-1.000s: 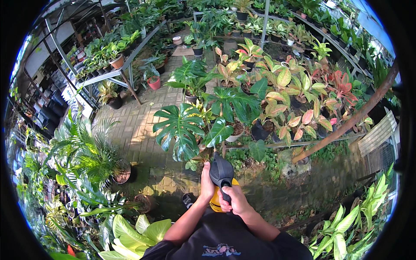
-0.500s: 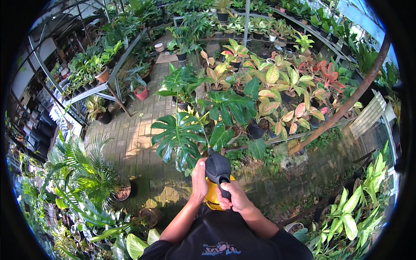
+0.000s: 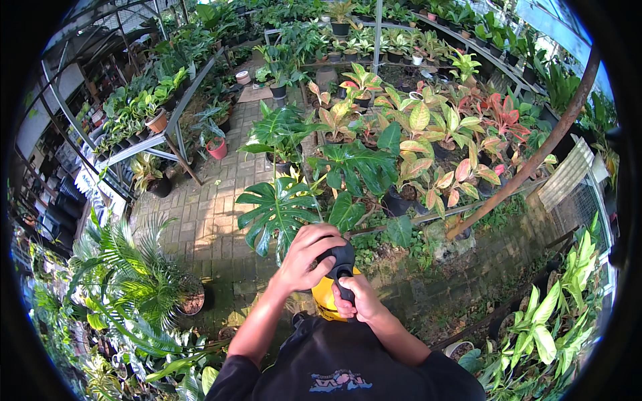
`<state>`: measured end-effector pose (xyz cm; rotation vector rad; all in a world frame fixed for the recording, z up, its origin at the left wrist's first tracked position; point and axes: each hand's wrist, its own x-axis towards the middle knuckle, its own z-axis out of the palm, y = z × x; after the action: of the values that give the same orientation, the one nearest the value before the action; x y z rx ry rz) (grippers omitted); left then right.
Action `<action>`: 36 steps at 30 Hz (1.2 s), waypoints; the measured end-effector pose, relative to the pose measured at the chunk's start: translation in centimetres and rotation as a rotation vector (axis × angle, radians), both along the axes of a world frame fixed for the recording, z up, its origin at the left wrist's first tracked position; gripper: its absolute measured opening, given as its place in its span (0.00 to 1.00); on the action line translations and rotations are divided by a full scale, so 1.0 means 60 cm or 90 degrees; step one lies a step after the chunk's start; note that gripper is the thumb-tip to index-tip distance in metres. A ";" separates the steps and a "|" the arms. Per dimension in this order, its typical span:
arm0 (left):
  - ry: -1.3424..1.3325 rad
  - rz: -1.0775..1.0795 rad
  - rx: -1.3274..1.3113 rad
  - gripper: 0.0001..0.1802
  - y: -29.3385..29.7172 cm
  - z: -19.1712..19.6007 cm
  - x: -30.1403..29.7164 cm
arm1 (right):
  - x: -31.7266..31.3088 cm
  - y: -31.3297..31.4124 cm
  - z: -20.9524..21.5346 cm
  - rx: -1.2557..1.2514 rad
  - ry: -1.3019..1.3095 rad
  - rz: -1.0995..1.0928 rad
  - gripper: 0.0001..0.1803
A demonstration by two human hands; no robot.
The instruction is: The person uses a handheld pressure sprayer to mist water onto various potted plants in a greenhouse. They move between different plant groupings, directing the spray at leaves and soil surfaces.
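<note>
A pump sprayer point(image 3: 344, 259) with a black head and a yellow bottle is upright in front of my chest. My right hand point(image 3: 362, 299) is closed around its black handle. My left hand point(image 3: 306, 259) curls over the far left side of the black head, fingers bent across its top; the fingertips are partly hidden. Just beyond the sprayer stands a monstera, its glossy split leaf point(image 3: 277, 208) close to my left hand and another broad leaf point(image 3: 358, 164) farther to the right.
Potted aglaonemas with pink and green leaves point(image 3: 461, 120) crowd the bed ahead right. A slanting brown pole point(image 3: 528, 170) crosses the right side. At left are a metal plant bench point(image 3: 137, 148), a red pot point(image 3: 216, 148) and a potted palm point(image 3: 144, 267). Brick paving point(image 3: 200, 207) runs between.
My left hand has moved from the sprayer's left side up and over the front of its black head. The right hand keeps its grip on the handle.
</note>
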<state>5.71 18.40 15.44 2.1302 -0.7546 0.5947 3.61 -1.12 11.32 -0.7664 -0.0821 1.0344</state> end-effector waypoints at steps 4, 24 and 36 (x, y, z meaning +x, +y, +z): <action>0.071 -0.111 0.137 0.11 0.005 0.026 0.041 | -0.006 -0.002 -0.007 -0.017 -0.008 0.024 0.17; -0.161 -0.113 -0.052 0.21 -0.048 0.137 -0.016 | -0.050 -0.046 -0.038 -0.105 -0.235 0.038 0.22; -0.132 -0.140 0.109 0.18 -0.075 0.112 -0.023 | -0.065 -0.067 -0.038 -0.106 -0.197 0.042 0.18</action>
<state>4.32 13.88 22.16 2.1211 -1.1746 0.6592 -0.30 -5.17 9.07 -1.0783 -0.2909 0.9863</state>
